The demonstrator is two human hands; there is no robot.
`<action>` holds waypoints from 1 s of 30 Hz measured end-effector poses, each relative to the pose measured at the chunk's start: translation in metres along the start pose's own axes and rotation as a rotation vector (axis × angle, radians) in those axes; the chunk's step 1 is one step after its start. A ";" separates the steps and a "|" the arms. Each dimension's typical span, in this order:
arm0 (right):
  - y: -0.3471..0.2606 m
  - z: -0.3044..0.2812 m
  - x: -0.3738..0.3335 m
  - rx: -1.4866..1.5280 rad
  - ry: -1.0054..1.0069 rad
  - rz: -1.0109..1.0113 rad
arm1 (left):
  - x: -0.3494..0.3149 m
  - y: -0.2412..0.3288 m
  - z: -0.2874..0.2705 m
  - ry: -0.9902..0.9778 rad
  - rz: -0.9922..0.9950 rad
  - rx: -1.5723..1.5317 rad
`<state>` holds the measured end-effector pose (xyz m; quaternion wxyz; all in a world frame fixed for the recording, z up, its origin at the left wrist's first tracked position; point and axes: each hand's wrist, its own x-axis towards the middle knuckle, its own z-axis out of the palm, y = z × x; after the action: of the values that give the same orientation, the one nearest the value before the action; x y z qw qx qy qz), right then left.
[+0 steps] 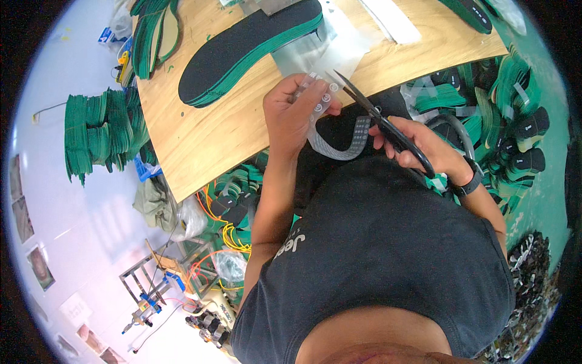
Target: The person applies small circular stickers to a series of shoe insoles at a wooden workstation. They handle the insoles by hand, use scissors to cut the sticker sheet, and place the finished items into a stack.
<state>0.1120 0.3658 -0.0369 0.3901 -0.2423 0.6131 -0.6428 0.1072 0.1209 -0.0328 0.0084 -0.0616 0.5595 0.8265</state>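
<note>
My left hand [286,115] pinches a clear strip with small round white prints [341,154] between thumb and fingers. The strip's free length curls down and to the right, in front of my dark shirt. In my right hand [427,144] is a pair of black scissors [397,134], fingers in the handles. Their blades point up and left, slightly parted, with the tips beside the strip's upper end. I cannot tell whether they touch it. Beyond my left hand, a stack of black-topped green insoles [245,54] lies on the wooden table [176,142].
Clear plastic sheets [347,42] and a white piece [391,21] lie on the table. More insoles [159,36] sit at its far left. Heaps of green insoles [515,130] stand on the right, and bundles [100,130] on the left. Yellow and orange cables [229,233] hang below the table edge.
</note>
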 end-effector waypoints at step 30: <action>-0.034 -0.069 -0.019 -0.849 0.864 0.030 | 0.022 0.004 -0.007 -0.167 0.614 0.873</action>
<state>0.0619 0.4205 -0.0093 -0.0160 -0.0849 0.9223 -0.3768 0.0853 0.1119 -0.0346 -0.1641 0.1800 0.8408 0.4835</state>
